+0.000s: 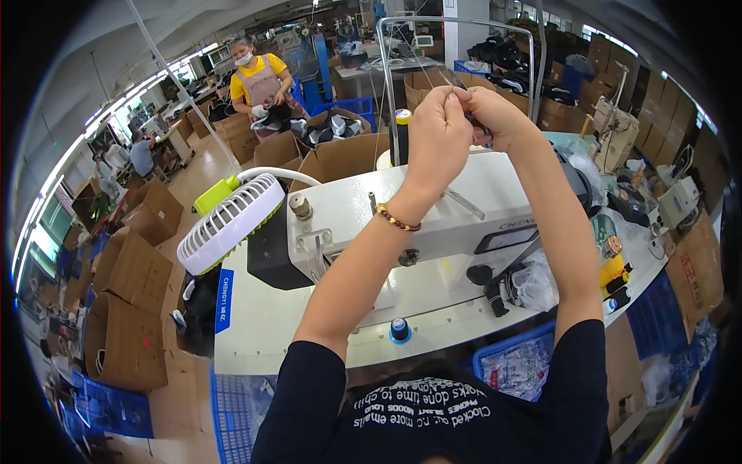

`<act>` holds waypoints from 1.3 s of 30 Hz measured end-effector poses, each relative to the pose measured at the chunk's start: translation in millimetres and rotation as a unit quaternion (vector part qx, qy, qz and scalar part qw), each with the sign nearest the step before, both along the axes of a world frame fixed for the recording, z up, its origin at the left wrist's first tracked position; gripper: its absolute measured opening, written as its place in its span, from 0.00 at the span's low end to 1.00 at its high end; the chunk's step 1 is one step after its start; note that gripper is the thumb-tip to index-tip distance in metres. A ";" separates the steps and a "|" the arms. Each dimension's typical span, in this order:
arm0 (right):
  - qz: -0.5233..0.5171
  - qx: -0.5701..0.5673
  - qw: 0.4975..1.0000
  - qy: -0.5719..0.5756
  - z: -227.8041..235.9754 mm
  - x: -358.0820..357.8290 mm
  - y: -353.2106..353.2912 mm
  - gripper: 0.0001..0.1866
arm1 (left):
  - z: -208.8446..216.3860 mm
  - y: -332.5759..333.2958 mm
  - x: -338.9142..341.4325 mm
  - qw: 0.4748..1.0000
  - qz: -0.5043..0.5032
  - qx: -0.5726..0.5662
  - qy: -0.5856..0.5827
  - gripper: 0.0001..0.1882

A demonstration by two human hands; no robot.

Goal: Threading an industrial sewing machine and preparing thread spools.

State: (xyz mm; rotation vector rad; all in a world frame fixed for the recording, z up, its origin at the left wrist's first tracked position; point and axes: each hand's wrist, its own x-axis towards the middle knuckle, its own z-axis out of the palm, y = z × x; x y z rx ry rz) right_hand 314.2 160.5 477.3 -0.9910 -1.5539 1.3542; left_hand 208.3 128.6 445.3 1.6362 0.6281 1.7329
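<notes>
Both hands — left hand (437, 135), right hand (495, 116) — pinch a thin thread (456, 91) above the sewing machine (433, 209), fingers closed.

white table (263, 325): sewing machine (433, 216), small fan (228, 220), thread spool (399, 330).

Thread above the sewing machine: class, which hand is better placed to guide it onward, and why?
Probably the left hand: its fingertips pinch the thread at the top. The right hand sits just beside, seemingly steadying a small dark item, over the sewing machine.
</notes>
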 end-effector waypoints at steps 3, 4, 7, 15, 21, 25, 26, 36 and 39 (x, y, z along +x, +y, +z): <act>0.100 -0.045 0.991 0.079 6.2 11.4 9.9 0.11 | 1.9 -2.4 -6.3 0.996 0.050 0.022 0.070 0.12; 0.091 -0.030 0.994 0.060 6.7 10.2 10.3 0.11 | 1.2 -0.8 -8.2 0.996 0.052 0.023 0.070 0.12; 0.086 -0.042 0.993 0.071 16.9 2.9 5.9 0.12 | 5.8 7.0 -17.6 0.976 0.142 0.107 0.129 0.12; -0.021 0.141 0.990 -0.011 37.4 -9.0 -7.0 0.10 | 27.7 7.7 -34.6 0.958 0.174 0.113 0.196 0.12; -0.065 0.080 0.994 -0.028 43.9 -7.9 -10.9 0.12 | 58.5 -4.3 -41.7 0.974 0.160 0.093 0.131 0.12; 0.073 0.056 0.986 0.140 50.4 -5.3 -6.8 0.11 | 76.1 -18.1 -40.8 0.934 0.127 0.157 0.294 0.12; 0.083 0.085 0.984 0.129 53.0 -3.9 -8.6 0.11 | 76.4 -22.4 -40.1 0.907 0.108 0.164 0.372 0.12; 0.100 0.162 0.981 0.032 56.7 18.7 -39.4 0.14 | 77.7 -55.1 -48.7 0.881 0.009 0.157 0.446 0.11; 0.056 0.154 0.986 0.009 52.4 23.9 -48.5 0.12 | 80.2 -60.1 -54.4 0.915 0.010 0.104 0.391 0.12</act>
